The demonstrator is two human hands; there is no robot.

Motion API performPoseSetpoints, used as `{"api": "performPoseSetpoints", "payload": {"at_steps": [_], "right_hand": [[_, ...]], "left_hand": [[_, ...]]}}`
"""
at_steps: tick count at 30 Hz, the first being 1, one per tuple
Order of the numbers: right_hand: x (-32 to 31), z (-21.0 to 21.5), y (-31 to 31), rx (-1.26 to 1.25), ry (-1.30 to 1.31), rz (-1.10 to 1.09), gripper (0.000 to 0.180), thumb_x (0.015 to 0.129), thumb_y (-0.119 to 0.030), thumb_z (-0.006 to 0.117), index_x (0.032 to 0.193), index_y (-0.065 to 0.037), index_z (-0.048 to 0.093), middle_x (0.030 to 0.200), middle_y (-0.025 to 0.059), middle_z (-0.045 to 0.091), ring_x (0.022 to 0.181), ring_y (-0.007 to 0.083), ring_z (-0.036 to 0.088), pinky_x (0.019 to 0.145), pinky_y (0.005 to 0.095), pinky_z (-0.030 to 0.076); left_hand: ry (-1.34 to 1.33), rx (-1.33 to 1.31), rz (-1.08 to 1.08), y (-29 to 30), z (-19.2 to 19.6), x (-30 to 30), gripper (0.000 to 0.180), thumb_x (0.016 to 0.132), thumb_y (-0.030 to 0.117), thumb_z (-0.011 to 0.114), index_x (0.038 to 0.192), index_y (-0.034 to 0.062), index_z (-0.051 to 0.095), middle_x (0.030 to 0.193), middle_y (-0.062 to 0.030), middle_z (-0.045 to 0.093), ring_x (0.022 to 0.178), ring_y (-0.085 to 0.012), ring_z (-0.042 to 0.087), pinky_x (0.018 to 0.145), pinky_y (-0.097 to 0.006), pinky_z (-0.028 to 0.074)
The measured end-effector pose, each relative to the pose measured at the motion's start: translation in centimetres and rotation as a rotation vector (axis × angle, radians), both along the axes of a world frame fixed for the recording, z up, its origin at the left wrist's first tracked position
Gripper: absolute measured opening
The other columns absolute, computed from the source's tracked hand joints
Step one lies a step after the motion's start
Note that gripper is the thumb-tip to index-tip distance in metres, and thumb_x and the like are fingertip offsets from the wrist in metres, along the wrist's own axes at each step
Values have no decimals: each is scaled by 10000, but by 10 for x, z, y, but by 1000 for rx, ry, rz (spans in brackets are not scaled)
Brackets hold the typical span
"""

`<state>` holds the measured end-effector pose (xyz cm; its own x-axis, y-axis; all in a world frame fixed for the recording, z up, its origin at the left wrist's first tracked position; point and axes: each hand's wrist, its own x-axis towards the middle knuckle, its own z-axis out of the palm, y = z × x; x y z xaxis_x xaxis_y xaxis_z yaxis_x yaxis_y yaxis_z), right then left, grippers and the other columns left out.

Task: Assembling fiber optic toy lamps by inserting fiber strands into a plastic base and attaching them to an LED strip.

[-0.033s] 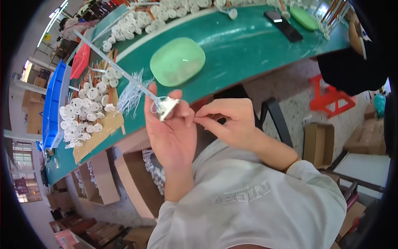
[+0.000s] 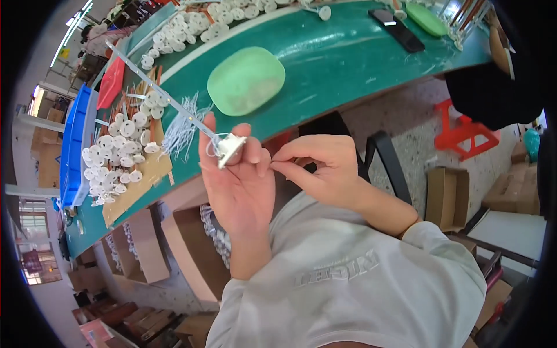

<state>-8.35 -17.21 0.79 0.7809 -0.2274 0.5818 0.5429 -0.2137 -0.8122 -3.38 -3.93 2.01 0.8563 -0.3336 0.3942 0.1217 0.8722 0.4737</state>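
Observation:
My left hand is palm up, its fingers curled round a white disc-shaped cap. From that cap a thin light strip with small dots along it slants up to the far left. A fine pale wire loops beside the cap. Close against the left fingertips, my right hand pinches thumb and forefinger together; what lies between them is too small to make out. Just beyond the left hand, a bundle of thin pale wires lies on the green table.
A green bowl sits past my hands. White caps on strips are heaped on cardboard at left, beside a blue tray. More caps line the back, near a black phone. Right: a red stool, another person's arm.
The whole view has shifted slightly. Both hands keep the same pose, with the cap and strip still in the left.

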Motion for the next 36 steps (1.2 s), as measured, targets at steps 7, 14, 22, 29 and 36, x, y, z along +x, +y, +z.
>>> {"api": "performPoseSetpoints", "payload": {"at_steps": [7,14,22,29,36], "right_hand": [[-3,-15,-8,-61,-189,-38,160,721,103,710,863,46,664,814,132,666,646,183,633,556,254,508],[0,-29,-10,-240,-480,-203,188,691,100,715,858,51,647,796,137,643,635,238,606,545,288,487],[-3,-16,-17,-265,-528,-272,226,679,117,690,889,51,639,814,141,647,638,247,625,543,302,516],[3,-6,-3,-201,-660,-245,214,698,109,678,898,48,634,873,152,653,655,256,652,562,316,553],[0,-11,-2,-225,-688,-295,224,687,105,676,902,53,639,865,155,654,648,256,649,566,314,558]], "left_hand": [[131,-96,-113,-10,1,-12,608,997,454,451,1477,121,283,1184,-107,576,785,-141,429,672,-269,366],[189,-124,-135,-17,-3,-18,599,991,458,466,1468,146,283,1154,-78,581,781,-137,436,662,-261,358],[37,109,33,-21,-11,-17,711,952,496,521,1490,129,236,1413,-24,505,1300,-283,417,883,-379,396],[-151,61,-53,-13,-30,-18,735,914,476,596,1456,80,295,1400,-108,502,1364,-330,383,1028,-440,401],[-105,-48,-145,-21,-34,-28,631,921,436,607,1395,74,402,1390,-134,501,1335,-321,430,1071,-438,388]]}}
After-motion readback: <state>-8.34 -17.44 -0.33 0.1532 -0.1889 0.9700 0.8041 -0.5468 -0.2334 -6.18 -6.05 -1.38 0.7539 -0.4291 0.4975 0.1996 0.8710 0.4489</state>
